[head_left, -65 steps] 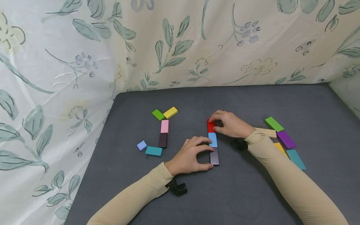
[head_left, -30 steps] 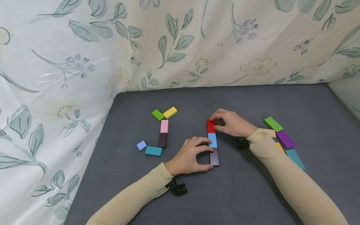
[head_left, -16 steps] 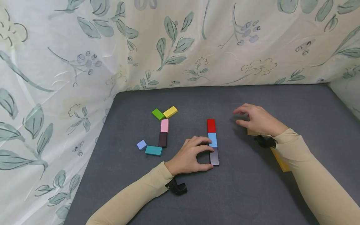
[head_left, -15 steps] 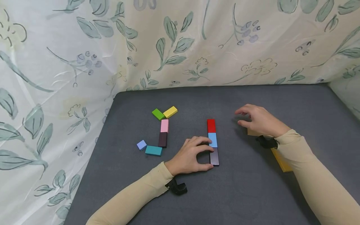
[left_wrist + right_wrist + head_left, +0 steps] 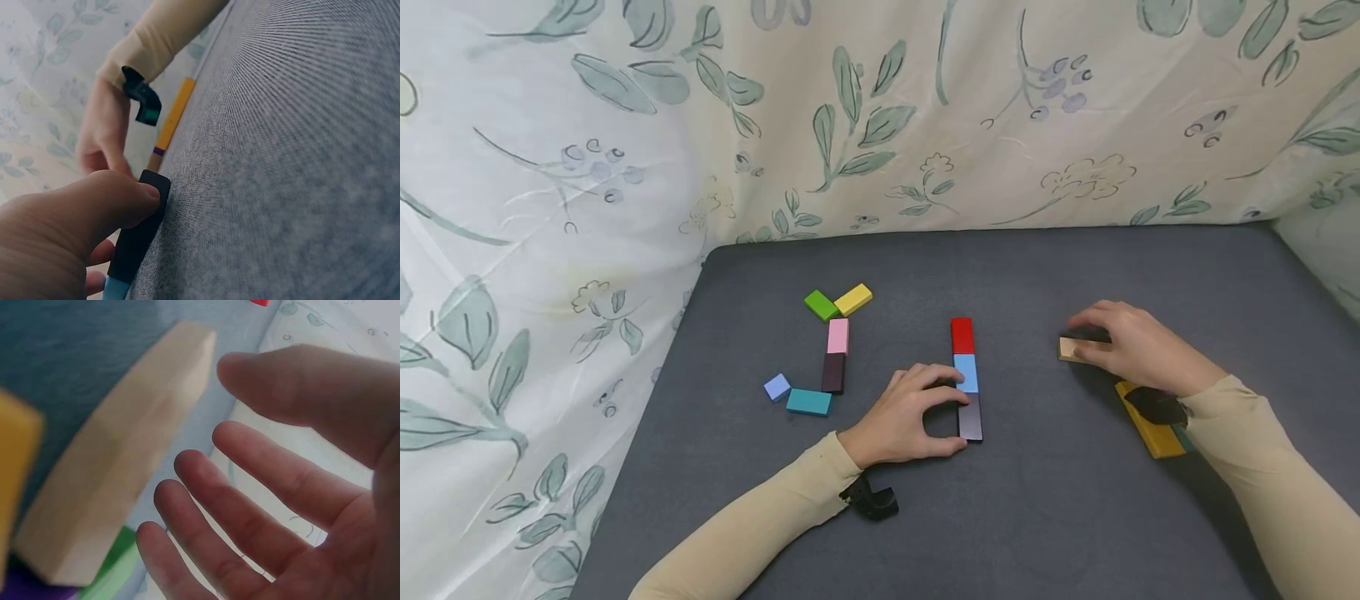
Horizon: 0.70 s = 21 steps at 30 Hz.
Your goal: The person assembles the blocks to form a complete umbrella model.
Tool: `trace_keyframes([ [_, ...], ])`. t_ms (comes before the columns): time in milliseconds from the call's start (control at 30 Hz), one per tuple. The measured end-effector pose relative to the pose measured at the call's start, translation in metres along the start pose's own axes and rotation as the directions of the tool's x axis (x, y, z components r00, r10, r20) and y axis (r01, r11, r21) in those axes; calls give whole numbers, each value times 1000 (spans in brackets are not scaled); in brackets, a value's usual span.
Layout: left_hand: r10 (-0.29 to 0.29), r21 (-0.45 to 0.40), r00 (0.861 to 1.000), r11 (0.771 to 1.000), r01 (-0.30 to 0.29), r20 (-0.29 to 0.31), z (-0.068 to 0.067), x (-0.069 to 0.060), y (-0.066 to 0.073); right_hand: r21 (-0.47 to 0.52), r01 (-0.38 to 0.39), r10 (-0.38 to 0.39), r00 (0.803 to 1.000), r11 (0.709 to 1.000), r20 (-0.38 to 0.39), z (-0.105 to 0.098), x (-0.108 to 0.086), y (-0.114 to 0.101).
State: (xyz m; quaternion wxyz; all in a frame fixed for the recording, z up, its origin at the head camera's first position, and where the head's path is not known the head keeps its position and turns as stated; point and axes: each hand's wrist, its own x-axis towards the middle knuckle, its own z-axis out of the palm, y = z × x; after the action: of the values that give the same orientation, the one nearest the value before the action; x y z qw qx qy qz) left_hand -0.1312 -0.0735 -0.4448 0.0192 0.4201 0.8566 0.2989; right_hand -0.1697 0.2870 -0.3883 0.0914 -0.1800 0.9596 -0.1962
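In the head view a red block, a light blue block and a grey-purple block lie end to end. My left hand holds the grey-purple block, thumb at its near end and fingertips by the light blue one. The left wrist view has the thumb against this dark block. Over at the right, my right hand is above a pale wooden block, thumb and fingers apart. In the right wrist view its spread fingers stand beside the pale block without gripping it.
Yellow, green, pink, dark brown, teal and small blue blocks lie left. An orange-yellow block lies under the right wrist; purple and green blocks show in the right wrist view.
My right hand has let go of the red block and moved right to the pale wooden block. The left hand and the row of three blocks have stayed in place.
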Motion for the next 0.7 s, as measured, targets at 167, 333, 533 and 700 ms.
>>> trace_keyframes([
  [167, 5, 3, 1000, 1000, -5, 5, 0, 0, -4, -47, -2, 0, 999, 999, -44, 8, -9, 6],
  [333, 17, 5, 1000, 1000, -17, 3, 1, 0, -9, -83, 12, -21, 995, 997, -100, 14, -17, 11],
  [533, 32, 15, 999, 999, -32, -6, 1, -1, -15, -103, 11, -22, 994, 995, -103, 17, -21, 17],
  [700, 39, 25, 999, 999, -39, -7, 2, 0, -20, -123, -19, 6, 995, 992, -102, 20, -22, 19],
])
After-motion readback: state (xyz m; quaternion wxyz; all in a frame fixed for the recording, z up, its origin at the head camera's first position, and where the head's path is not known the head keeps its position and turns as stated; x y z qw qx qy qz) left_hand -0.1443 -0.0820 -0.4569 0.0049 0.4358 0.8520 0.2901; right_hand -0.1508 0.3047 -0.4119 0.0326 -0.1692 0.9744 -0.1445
